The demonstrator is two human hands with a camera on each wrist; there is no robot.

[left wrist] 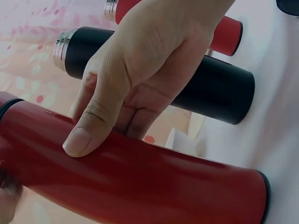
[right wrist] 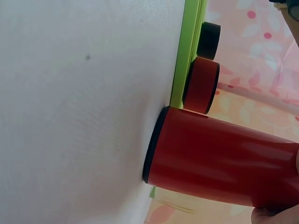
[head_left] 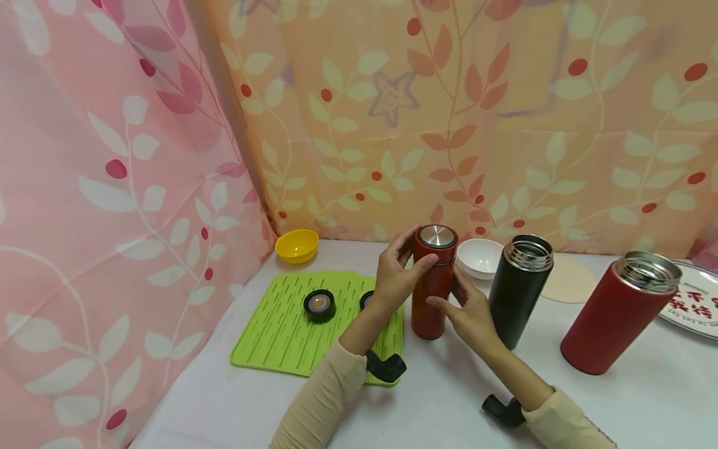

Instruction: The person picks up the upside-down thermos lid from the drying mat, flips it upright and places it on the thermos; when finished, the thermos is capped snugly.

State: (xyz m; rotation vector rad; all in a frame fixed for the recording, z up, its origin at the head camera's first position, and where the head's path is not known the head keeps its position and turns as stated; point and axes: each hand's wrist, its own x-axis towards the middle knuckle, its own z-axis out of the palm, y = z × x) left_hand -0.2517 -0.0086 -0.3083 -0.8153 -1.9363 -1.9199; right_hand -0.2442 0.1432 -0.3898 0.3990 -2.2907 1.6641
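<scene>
A slim red thermos (head_left: 429,308) stands upright on the table between the two hands, with a silver-topped red lid (head_left: 437,239) on it. The left hand (head_left: 395,271) grips it at the lid, thumb across the front. Lower down, the right hand (head_left: 473,315) holds the bottle's body, its thumb (left wrist: 84,135) lying along the red side in the left wrist view. In that view the left hand's fingers are only a blur at the edge. Just right of the right hand stands a lidless black thermos (head_left: 518,296). Further right is a wider, lidless red thermos (head_left: 619,318).
Left of the thermos lies a green ridged mat (head_left: 275,324) bearing a black lid (head_left: 320,305) and a red lid (right wrist: 202,86). Behind are a yellow bowl (head_left: 297,246) and a white bowl (head_left: 477,259). A round beige disc (head_left: 569,280) and a printed plate (head_left: 695,299) lie at the right.
</scene>
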